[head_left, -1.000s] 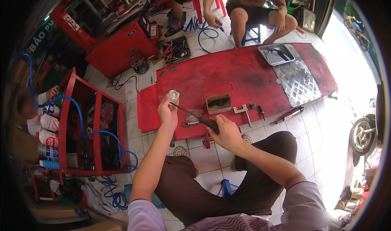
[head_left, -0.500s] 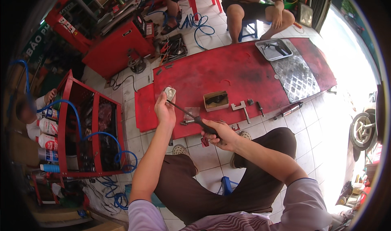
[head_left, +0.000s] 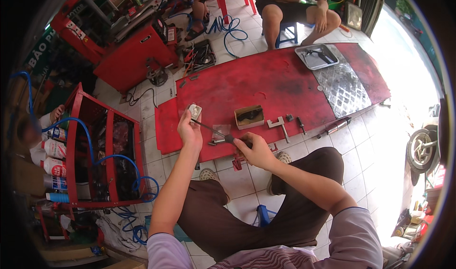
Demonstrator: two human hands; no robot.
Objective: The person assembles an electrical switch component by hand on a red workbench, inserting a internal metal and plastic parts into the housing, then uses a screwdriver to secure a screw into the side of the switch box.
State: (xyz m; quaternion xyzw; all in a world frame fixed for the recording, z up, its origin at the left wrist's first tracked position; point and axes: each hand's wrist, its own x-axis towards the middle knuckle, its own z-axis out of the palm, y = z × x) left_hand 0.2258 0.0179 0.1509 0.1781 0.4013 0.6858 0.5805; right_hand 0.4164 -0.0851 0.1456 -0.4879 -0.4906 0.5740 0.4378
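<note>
My left hand (head_left: 190,132) is closed around a small pale rectangular metal part (head_left: 195,111) and holds it up above the left end of the red mat (head_left: 280,86). In my right hand (head_left: 256,151) is a screwdriver (head_left: 209,128) with a dark handle. Its long shaft slants up and left, and the tip meets or nearly meets the lower edge of the pale part; contact is too small to make out. My right fingers cover most of the handle. Below the shaft lie a clear plastic bag (head_left: 221,131) and a metal cylindrical piece (head_left: 217,141).
On the mat are an open cardboard box (head_left: 249,122) holding a dark part, a C-shaped metal tool (head_left: 279,124), a small bolt-like tool (head_left: 301,125) and a metal tray (head_left: 308,64). A red shelf cart (head_left: 108,150) stands left. Another person (head_left: 294,10) sits across.
My right hand has turned on the screwdriver handle, its back now facing up, and shifted slightly upward. My left hand still holds the pale part in nearly the same place.
</note>
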